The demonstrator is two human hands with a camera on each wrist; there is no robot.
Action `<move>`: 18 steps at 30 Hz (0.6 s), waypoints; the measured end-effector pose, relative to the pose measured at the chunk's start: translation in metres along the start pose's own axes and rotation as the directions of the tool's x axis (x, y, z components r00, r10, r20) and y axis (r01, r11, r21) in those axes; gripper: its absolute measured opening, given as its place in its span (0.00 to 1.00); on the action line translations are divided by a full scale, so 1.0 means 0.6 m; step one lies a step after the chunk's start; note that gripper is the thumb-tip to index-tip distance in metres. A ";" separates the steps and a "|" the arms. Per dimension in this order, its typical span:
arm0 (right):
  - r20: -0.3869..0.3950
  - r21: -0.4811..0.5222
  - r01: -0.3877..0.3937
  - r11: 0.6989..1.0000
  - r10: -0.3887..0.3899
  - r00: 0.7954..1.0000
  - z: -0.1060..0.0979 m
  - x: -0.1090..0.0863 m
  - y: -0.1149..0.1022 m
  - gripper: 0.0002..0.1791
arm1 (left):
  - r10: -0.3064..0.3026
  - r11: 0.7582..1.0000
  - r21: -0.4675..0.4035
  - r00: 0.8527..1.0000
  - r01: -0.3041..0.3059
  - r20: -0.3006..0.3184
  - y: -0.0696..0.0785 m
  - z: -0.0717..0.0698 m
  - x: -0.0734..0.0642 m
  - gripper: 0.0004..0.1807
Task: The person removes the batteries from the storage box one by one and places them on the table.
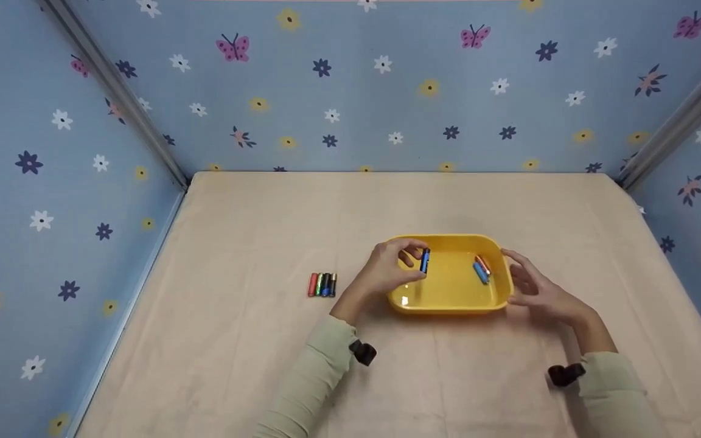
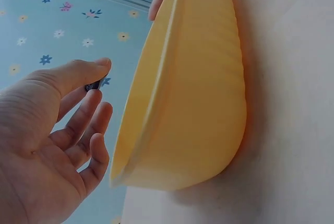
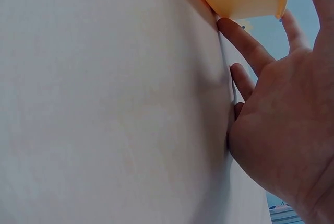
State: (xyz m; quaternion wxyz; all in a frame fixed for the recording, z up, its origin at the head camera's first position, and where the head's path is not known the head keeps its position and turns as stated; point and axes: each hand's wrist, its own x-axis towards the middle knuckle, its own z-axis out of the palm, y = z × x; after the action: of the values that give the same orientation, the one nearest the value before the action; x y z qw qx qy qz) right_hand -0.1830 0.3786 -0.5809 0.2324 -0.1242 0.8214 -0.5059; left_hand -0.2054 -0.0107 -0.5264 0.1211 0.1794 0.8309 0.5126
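Pinching a blue-and-black cylindrical battery (image 1: 425, 261) above the left part of the yellow basin (image 1: 448, 309), the left hand (image 1: 389, 266) has its grip clamped between thumb and fingers; the right hand's (image 1: 548, 296) grip stands apart at the basin's right end. The battery is probably light, rigid and slippery-smooth, best held mid-barrel; the basin, seemingly stiff plastic, by its rim.

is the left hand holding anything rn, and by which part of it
Yes: the left hand pinches a small blue-and-black cylindrical battery, apparently by its two ends, between thumb and fingertip.
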 end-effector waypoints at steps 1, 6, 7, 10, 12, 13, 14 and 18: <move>0.000 0.002 0.001 1.000 -0.001 1.000 0.000 0.000 0.000 0.55 | 0.006 1.000 -0.004 1.000 -0.006 -0.003 -0.001 -0.004 -0.003 0.28; -0.005 0.003 -0.013 1.000 0.013 1.000 -0.001 -0.002 0.001 0.56 | 0.007 1.000 -0.007 1.000 -0.007 -0.023 -0.008 -0.023 -0.018 0.28; -0.004 0.007 -0.010 1.000 0.010 1.000 -0.001 -0.002 0.001 0.56 | 0.008 1.000 -0.007 1.000 -0.008 -0.027 -0.011 -0.026 -0.020 0.29; 0.000 0.011 0.004 1.000 -0.004 1.000 -0.002 -0.002 0.003 0.56 | 0.005 1.000 -0.010 0.999 -0.006 -0.037 -0.019 -0.037 -0.028 0.29; 0.001 0.014 0.017 1.000 -0.017 1.000 -0.002 -0.001 0.004 0.55 | -0.007 1.000 -0.012 0.999 0.006 -0.044 -0.025 -0.045 -0.033 0.29; 0.001 0.014 0.020 1.000 -0.020 1.000 -0.002 0.000 0.004 0.55 | -0.014 1.000 -0.012 0.999 0.014 -0.046 -0.027 -0.048 -0.036 0.29; 0.002 0.015 0.020 1.000 -0.020 1.000 -0.002 0.000 0.005 0.55 | -0.028 1.000 -0.012 0.998 0.028 -0.050 -0.029 -0.051 -0.039 0.29; 0.002 0.013 0.019 1.000 -0.019 1.000 -0.001 0.001 0.005 0.55 | -0.056 0.998 -0.012 0.996 0.056 -0.064 -0.039 -0.064 -0.050 0.30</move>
State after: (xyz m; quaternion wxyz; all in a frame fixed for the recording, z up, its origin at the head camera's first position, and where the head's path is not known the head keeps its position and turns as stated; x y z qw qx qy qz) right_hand -0.1834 0.3801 -0.5836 0.2292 -0.1308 0.8166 -0.5134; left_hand -0.1972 -0.0641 -0.5299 0.1096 0.1389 0.8365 0.5187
